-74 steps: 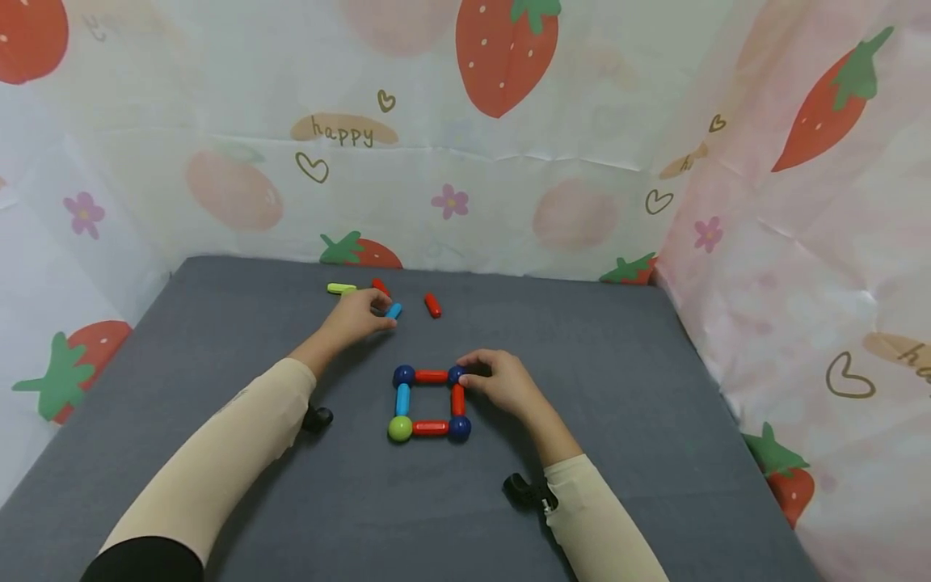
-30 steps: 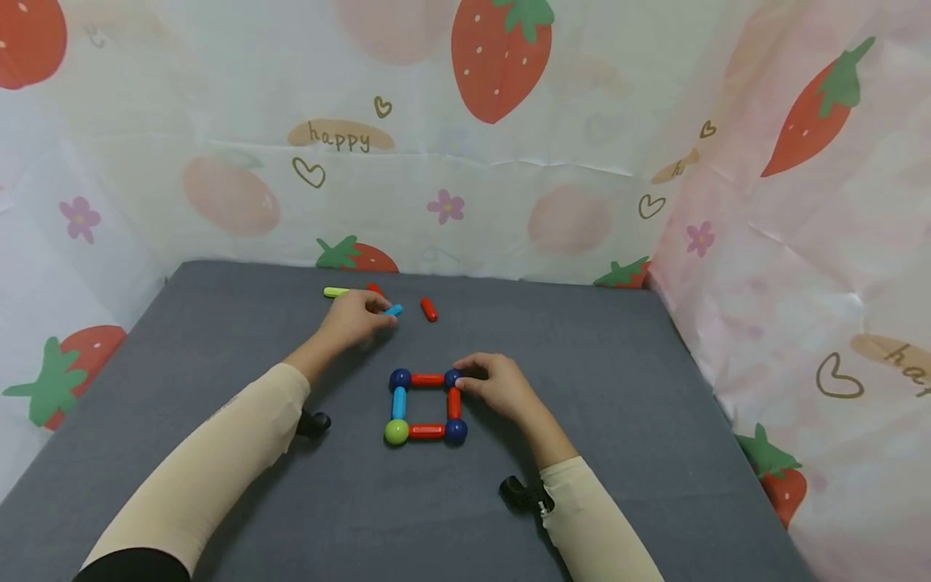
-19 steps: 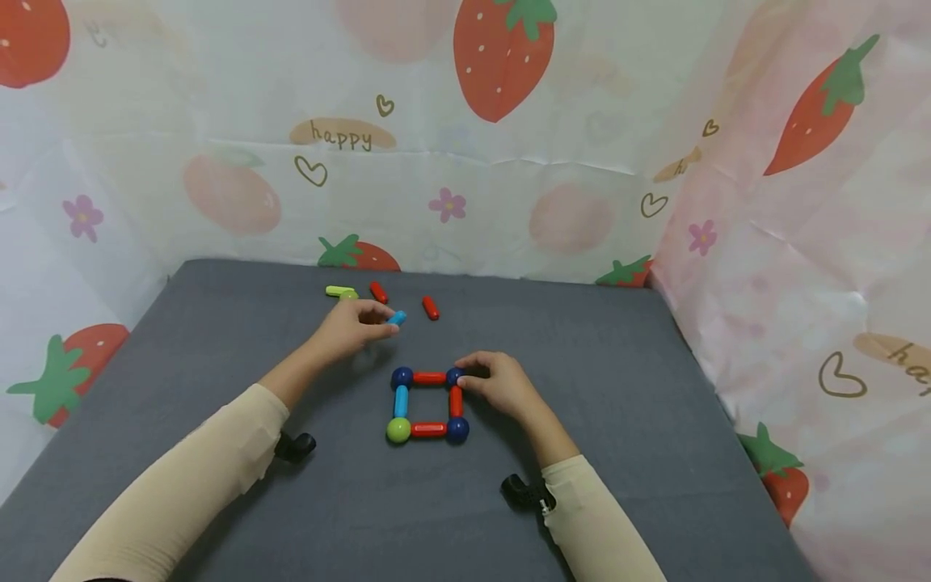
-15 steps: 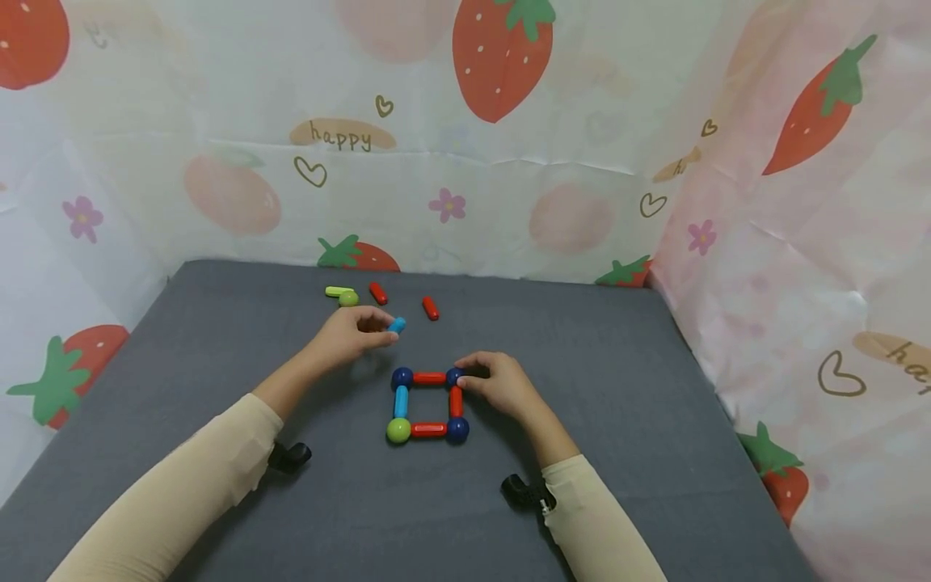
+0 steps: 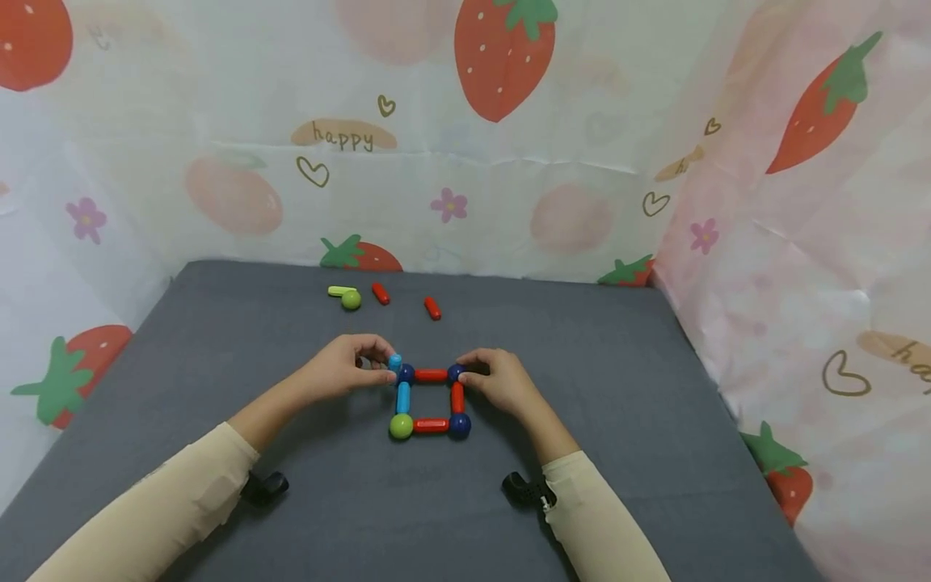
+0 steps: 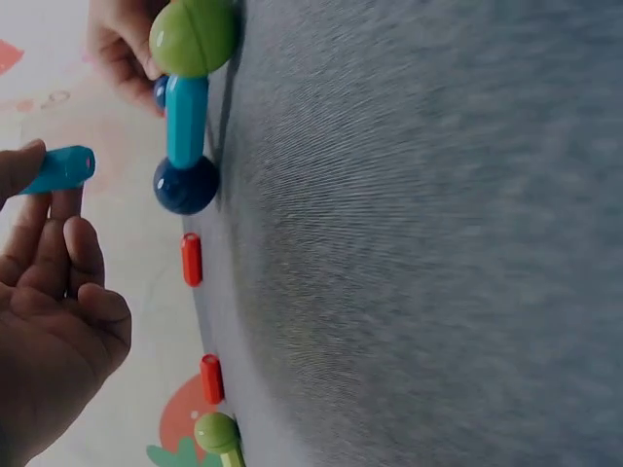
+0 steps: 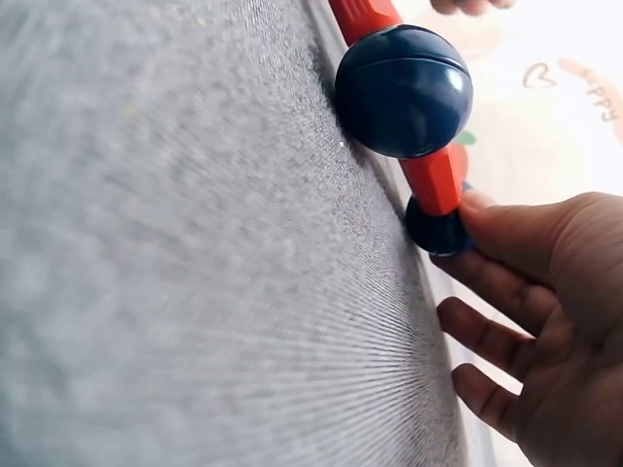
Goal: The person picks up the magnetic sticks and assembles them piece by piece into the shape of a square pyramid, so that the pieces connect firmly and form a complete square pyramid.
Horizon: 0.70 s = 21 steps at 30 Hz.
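Observation:
A flat square of magnetic rods and balls [image 5: 431, 399] lies on the grey mat. It has a green ball [image 5: 401, 426] at its near left corner and navy balls at the other corners. My left hand [image 5: 378, 368] pinches a light blue rod [image 5: 394, 362] beside the far left navy ball [image 5: 404, 373]. In the left wrist view the blue rod [image 6: 60, 168] sits between thumb and fingers, a little apart from that navy ball [image 6: 185, 185]. My right hand [image 5: 469, 373] pinches the far right navy ball [image 5: 456, 373]. The right wrist view shows its thumb on that ball [image 7: 435, 232].
Loose pieces lie near the mat's far edge: a yellow-green rod [image 5: 338, 290], a green ball [image 5: 351, 300] and two red rods [image 5: 381, 293] [image 5: 432, 308]. Strawberry-print sheeting [image 5: 509, 162] walls in the mat on three sides.
My left hand lifted the light blue rod from the far pile and carried it back to the square's far left corner. The right hand stayed on its ball.

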Tool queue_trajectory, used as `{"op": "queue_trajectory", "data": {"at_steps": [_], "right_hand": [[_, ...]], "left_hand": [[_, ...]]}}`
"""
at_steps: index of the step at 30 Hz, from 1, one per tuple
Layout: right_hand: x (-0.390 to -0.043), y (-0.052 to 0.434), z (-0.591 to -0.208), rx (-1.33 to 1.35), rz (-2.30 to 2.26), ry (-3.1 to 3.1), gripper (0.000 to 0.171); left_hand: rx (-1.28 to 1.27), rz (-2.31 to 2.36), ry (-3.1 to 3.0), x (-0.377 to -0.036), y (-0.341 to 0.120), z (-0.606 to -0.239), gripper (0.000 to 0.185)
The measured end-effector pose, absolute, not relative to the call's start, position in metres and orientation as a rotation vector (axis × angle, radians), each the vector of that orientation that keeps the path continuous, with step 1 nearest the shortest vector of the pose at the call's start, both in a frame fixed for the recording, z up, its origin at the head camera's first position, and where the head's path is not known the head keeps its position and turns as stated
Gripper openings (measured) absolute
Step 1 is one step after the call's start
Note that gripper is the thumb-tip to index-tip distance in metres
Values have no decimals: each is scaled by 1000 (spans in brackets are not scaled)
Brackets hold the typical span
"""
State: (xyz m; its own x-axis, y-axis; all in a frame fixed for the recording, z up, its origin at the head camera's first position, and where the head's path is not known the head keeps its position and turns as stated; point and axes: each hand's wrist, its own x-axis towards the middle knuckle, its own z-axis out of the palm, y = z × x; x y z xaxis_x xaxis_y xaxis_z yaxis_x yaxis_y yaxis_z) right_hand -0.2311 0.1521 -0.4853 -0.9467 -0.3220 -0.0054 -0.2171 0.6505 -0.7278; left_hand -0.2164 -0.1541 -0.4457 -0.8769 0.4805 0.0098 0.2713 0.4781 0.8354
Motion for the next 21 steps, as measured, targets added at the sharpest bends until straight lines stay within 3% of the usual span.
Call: {"op": "queue_trajectory", "data": {"at_steps": [21], "right_hand": [[-235, 151, -482, -425, -1171, 2708, 24]], "left_hand": [[752, 1200, 2372, -194, -146, -459, 20]]}}
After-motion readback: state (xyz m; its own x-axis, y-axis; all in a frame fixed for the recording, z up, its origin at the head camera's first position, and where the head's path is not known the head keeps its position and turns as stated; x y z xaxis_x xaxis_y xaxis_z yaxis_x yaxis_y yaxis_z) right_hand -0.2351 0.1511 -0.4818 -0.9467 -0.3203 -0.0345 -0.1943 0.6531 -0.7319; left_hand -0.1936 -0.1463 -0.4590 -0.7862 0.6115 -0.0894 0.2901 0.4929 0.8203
